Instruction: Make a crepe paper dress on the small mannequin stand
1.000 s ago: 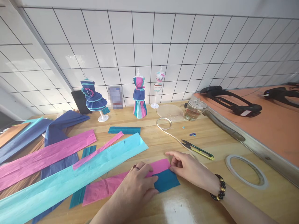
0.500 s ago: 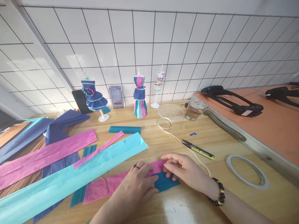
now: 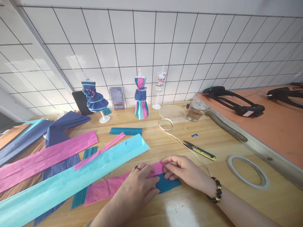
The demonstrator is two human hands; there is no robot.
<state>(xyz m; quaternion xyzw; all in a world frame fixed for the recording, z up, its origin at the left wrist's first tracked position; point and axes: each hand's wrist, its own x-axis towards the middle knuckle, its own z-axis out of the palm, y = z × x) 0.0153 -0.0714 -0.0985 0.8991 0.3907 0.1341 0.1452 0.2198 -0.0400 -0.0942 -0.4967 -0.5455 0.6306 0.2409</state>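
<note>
My left hand, a ring on one finger, lies across a pink crepe paper strip and presses it down with bent fingers. Its fingertips also touch a teal paper piece that overlaps the strip's lower edge. At the strip's right end, my right hand has thumb and fingers drawn together on the pink edge above the teal piece. A beaded bracelet circles that wrist. The undersides of the fingertips are hidden. A wide light-blue paper strip lies just beyond my left hand.
Thread snips, a narrow white cord and a tape roll lie right of my hands. Behind stand small dress forms in paper dresses and a cup. More paper strips cover the left side.
My right hand's fingers have drawn closer together on the strip's right end. My left hand stays in about the same place. The whole view has shifted slightly.
</note>
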